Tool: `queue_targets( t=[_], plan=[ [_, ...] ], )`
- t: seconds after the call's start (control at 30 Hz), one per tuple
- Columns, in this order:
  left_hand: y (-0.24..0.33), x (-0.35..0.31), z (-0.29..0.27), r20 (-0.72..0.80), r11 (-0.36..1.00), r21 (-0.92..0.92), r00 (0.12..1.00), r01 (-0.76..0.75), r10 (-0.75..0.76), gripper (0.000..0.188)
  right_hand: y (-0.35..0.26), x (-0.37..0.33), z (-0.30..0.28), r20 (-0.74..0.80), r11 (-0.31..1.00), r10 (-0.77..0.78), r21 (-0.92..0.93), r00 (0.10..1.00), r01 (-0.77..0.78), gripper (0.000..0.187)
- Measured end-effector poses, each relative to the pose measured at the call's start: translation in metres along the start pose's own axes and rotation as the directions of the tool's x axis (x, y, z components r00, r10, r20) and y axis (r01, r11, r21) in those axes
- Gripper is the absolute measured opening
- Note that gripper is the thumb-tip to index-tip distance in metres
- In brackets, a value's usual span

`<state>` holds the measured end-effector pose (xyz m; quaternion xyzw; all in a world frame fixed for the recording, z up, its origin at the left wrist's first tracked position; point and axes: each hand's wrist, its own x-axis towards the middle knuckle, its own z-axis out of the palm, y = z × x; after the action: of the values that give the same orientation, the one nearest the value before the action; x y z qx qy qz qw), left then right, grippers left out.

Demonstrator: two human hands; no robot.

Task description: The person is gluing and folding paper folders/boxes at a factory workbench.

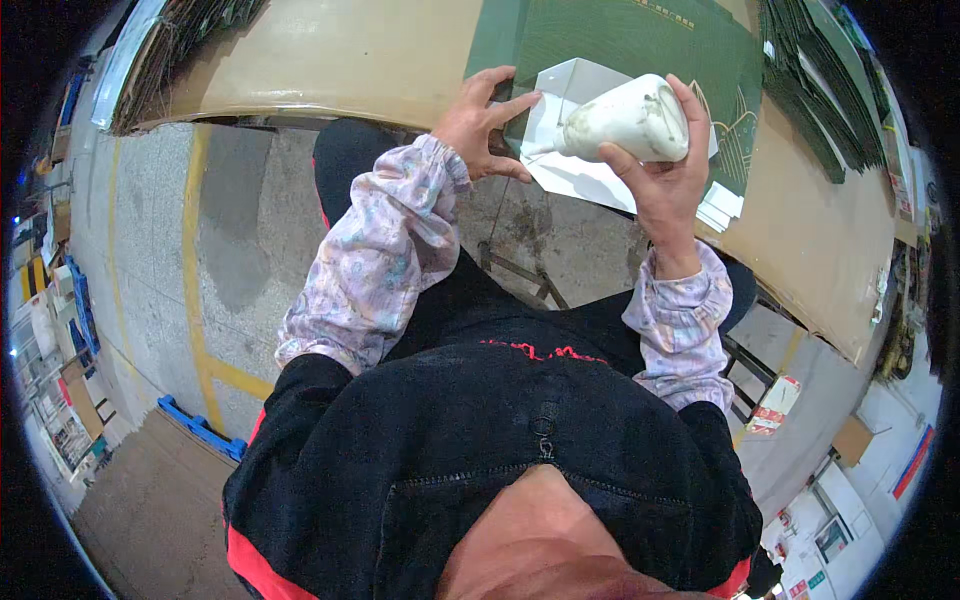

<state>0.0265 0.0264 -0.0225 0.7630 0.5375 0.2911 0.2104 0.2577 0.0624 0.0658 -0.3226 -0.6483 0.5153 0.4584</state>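
Bottle (625, 120): white, smudged, tilted above the white card (585, 180), narrow end to the left, base to the right.
Right grip (662, 180): wrapped around the bottle near its base, thumb on the near side, fingers on the far side; a firm hold without hard squeezing should suit.
Left grip (490, 125): fingers spread, holding nothing; index and thumb lie at the card's left edge, contact unclear. Steadying that edge should stop the card shifting.
Narrow end: best low and level over the card, clear of the left fingers.
Green sheet (600, 40): on the tabletop (350, 60), beyond the card; worth guarding from smudges.
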Motion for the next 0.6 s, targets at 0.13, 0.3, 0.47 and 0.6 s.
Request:
queue_targets(
  t=[0.13, 0.3, 0.47, 0.6],
  plan=[
    [-0.001, 0.000, 0.002, -0.023, 1.000, -0.001, 0.999, -0.025, 0.025, 0.096, -0.004, -0.004, -0.003, -0.001, 1.000, 0.028, 0.013, 1.000, -0.028, 0.086],
    [-0.001, 0.000, 0.002, -0.016, 1.000, 0.026, 1.000, -0.005, 0.005, 0.097, -0.008, -0.010, -0.007, 0.009, 0.997, 0.079, 0.025, 0.997, -0.079, 0.087],
    [-0.001, 0.000, 0.003, -0.026, 0.999, 0.042, 1.000, -0.008, 0.009, 0.095, -0.012, -0.014, -0.011, 0.009, 0.997, 0.078, 0.011, 0.997, -0.078, 0.087],
    [-0.003, 0.001, 0.003, -0.026, 0.997, 0.076, 0.999, -0.018, 0.020, 0.095, -0.014, -0.017, -0.013, 0.010, 0.998, 0.065, -0.020, 0.998, -0.065, 0.087]
  ],
)
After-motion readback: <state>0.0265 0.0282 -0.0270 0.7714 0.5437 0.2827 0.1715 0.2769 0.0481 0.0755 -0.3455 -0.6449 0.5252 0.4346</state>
